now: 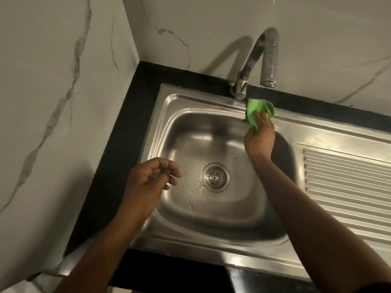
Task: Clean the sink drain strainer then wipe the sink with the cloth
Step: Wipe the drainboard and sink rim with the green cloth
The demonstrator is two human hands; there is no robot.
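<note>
A steel sink (190, 115) fills the middle of the view, its basin wet with scattered drops. The round slotted drain strainer (215, 177) sits in the drain at the basin's bottom. My right hand (259, 138) holds a crumpled green cloth (257, 109) against the sink's back rim, just right of the tap base. My left hand (151, 178) hovers over the basin's left edge with fingers loosely curled, and nothing shows in it.
A curved chrome tap (262, 58) rises behind the sink, its spout above the back rim. A ribbed draining board (347, 182) extends to the right. A black countertop (118, 149) borders the sink, with marble-look walls (63, 81) at left and back.
</note>
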